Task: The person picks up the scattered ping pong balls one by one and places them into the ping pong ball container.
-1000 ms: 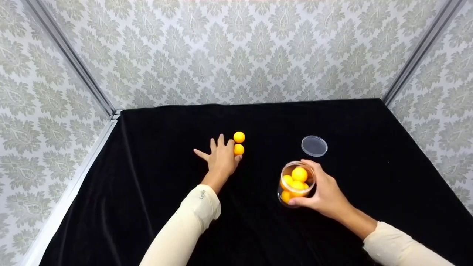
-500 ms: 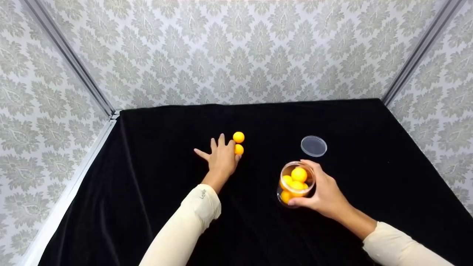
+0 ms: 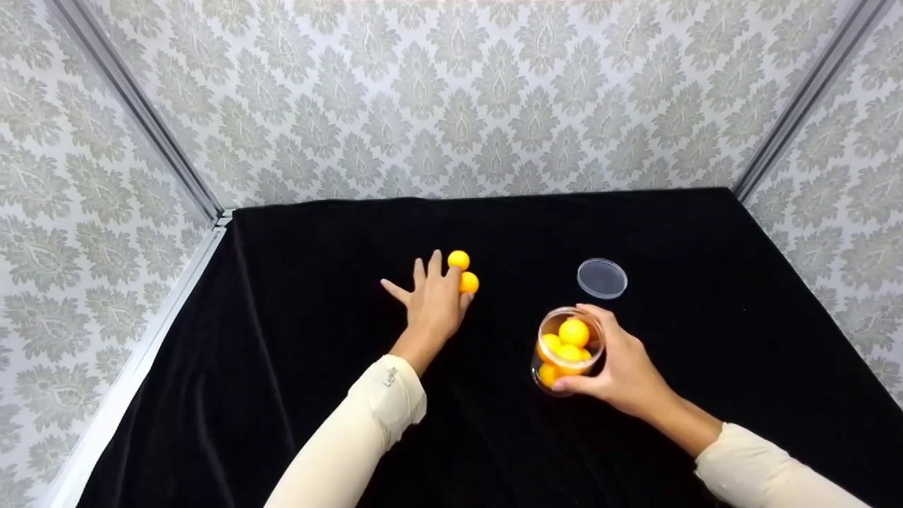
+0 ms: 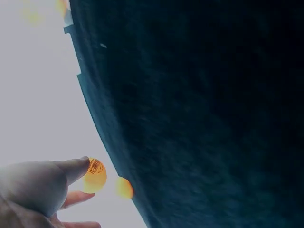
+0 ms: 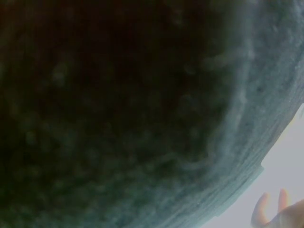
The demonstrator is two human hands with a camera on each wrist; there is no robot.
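Observation:
My left hand point(image 3: 434, 303) pinches an orange ping-pong ball point(image 3: 469, 283) between thumb and index finger, the other fingers spread. In the left wrist view this ball point(image 4: 95, 175) shows a printed barcode near the thumb tip. Just beyond it lies a second orange ping-pong ball point(image 3: 458, 260), seen as a lone ball point(image 4: 124, 188) past the fingers in that view. On the right, my right hand point(image 3: 624, 363) grips a clear, lidless round jar point(image 3: 568, 364) by its side, fingers and thumb around it. Several orange balls point(image 3: 573, 331) fill the jar, which leans slightly.
A clear round lid point(image 3: 602, 278) lies flat behind the jar. Black cloth point(image 3: 338, 247) covers the table, with patterned wall panels point(image 3: 458, 106) at the back and sides. The right wrist view shows mostly dark cloth point(image 5: 118, 118) and a few fingertips point(image 5: 260, 211).
My left hand has shifted a little to the right, carrying the nearer ball with it. The farther ball, the jar, the right hand and the lid stay where they were.

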